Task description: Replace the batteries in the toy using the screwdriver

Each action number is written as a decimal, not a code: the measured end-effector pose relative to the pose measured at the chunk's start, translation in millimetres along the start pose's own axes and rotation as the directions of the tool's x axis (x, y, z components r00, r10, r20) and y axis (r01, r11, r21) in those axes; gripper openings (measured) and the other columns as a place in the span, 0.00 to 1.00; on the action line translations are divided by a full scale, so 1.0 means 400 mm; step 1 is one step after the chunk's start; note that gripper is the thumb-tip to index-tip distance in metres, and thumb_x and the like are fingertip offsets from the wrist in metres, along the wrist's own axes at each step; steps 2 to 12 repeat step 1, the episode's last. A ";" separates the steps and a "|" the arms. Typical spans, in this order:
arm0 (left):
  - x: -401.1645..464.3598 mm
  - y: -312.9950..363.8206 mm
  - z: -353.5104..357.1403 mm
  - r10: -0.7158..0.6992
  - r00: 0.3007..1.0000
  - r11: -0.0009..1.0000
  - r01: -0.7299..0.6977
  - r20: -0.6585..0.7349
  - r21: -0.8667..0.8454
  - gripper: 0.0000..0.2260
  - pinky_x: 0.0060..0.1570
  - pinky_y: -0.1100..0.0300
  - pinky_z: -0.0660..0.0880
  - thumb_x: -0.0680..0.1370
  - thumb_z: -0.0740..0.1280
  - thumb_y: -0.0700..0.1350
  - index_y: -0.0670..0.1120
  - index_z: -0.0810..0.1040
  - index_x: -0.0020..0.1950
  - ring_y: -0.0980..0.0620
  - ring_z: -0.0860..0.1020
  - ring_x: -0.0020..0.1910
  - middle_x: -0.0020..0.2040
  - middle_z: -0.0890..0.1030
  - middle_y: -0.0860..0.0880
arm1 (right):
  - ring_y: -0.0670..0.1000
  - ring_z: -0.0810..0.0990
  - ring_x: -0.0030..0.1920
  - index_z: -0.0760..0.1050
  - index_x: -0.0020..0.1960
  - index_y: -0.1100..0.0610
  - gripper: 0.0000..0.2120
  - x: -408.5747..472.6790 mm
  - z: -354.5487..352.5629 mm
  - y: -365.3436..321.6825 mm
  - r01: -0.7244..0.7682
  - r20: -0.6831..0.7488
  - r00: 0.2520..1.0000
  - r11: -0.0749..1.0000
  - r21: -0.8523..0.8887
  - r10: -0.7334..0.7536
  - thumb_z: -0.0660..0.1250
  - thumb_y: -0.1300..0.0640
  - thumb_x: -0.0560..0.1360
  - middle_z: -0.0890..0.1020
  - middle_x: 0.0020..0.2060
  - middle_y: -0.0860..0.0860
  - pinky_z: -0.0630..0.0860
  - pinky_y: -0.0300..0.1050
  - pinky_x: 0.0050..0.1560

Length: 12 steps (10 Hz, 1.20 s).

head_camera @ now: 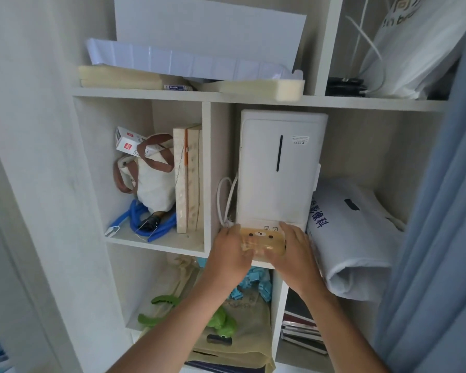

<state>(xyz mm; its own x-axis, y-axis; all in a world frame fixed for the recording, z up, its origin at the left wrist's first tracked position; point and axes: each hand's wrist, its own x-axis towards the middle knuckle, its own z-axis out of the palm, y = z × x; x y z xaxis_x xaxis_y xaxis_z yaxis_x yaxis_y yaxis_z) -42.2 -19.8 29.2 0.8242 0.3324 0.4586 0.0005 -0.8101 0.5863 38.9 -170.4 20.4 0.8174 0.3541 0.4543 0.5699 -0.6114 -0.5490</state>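
Observation:
A small tan box with a bear face [262, 238] rests at the front edge of a shelf compartment, in front of a tall white appliance [277, 168]. My left hand [230, 254] grips the box's left end and my right hand [296, 251] grips its right end. The box looks translucent and slightly blurred, so its contents cannot be made out. No screwdriver and no batteries are visible. Whether this box is the toy itself cannot be told.
The white shelf unit [207, 181] has a left compartment with a canvas bag [151, 181], books [189, 179] and a blue hose [143, 222]. A folded white bag [350, 232] lies right of the appliance. A blue curtain [441, 211] hangs at right. Green and blue items fill the lower shelf.

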 end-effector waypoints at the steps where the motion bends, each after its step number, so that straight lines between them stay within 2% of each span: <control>1: -0.022 0.031 -0.078 -0.043 0.999 0.997 0.044 0.023 -0.055 0.20 0.65 0.56 0.73 0.81 0.68 0.48 0.42 0.76 0.70 0.49 0.76 0.66 0.65 0.80 0.46 | 0.52 0.70 0.71 0.68 0.74 0.55 0.24 -0.015 -0.032 -0.050 -0.085 -0.019 0.996 0.974 0.212 0.091 0.65 0.53 0.79 0.72 0.71 0.53 0.68 0.49 0.72; 12: -0.022 0.031 -0.078 -0.043 0.999 0.997 0.044 0.023 -0.055 0.20 0.65 0.56 0.73 0.81 0.68 0.48 0.42 0.76 0.70 0.49 0.76 0.66 0.65 0.80 0.46 | 0.52 0.70 0.71 0.68 0.74 0.55 0.24 -0.015 -0.032 -0.050 -0.085 -0.019 0.996 0.974 0.212 0.091 0.65 0.53 0.79 0.72 0.71 0.53 0.68 0.49 0.72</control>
